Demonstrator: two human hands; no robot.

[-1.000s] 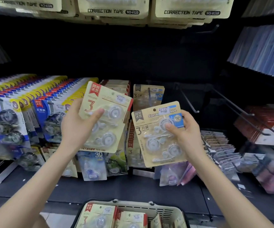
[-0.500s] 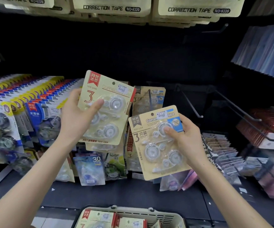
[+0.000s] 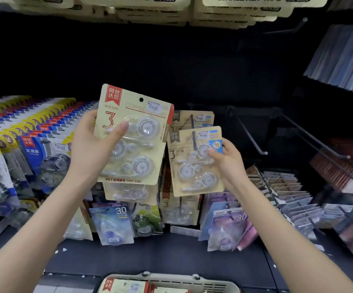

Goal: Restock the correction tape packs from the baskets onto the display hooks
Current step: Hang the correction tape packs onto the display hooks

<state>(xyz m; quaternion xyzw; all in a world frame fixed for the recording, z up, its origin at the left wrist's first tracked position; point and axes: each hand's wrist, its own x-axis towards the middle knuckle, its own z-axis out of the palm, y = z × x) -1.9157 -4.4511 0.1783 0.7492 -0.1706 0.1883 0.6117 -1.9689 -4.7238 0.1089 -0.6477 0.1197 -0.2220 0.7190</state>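
Correction tape pack [image 3: 133, 136] stands roughly upright, hole topmost, clamped in the left hand [image 3: 88, 151] grip above the basket [image 3: 171, 279]. A second pack [image 3: 192, 172], also upright, is pinched in the right hand [image 3: 228, 166] grip above the dark shelf [image 3: 171, 256].

Right hand [image 3: 227, 163] has carried its blue-cornered pack [image 3: 194, 176] up onto the hook [image 3: 195, 142]; the rod now crosses the card's top. Left hand [image 3: 91, 149] has raised the red-cornered pack [image 3: 133, 134] higher.

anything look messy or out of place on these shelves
Mildly. Low and right of centre, the purple pack leans askew, with a pink pack jutting out behind it, unlike the straight blue rows at left. Nothing looks spilled or damaged.
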